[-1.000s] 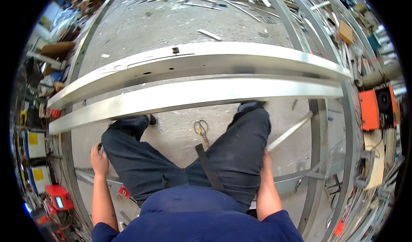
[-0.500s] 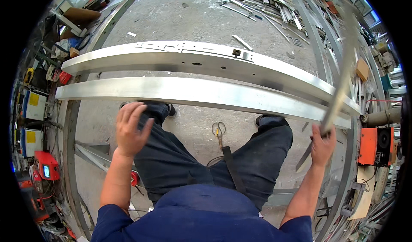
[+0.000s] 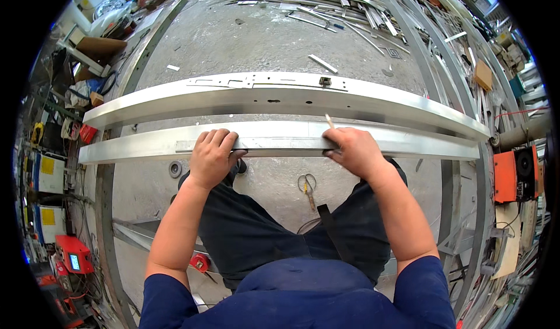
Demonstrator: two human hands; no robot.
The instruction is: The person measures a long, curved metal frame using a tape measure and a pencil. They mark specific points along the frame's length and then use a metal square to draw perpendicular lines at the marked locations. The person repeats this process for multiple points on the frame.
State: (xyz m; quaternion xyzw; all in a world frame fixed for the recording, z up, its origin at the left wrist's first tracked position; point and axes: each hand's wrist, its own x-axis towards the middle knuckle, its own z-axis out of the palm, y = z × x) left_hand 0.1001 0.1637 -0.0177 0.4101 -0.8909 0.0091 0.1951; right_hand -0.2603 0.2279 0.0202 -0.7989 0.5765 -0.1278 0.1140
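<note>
1. Left hand [image 3: 211,156]: palm down, fingers curled over the near edge of the nearer aluminium bar [image 3: 146,145]; grip clenched on it.
2. Right hand [image 3: 353,150]: knuckles up on the same bar, pinching a thin pencil-like stick [image 3: 329,122]; tip contact hard to make out.
3. Scissors [image 3: 307,187] on the floor, between the knees.

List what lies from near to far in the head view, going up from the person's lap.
Scissors on the floor → near metal bar, under the left hand and right hand → far metal bar → scrap strips.
</note>
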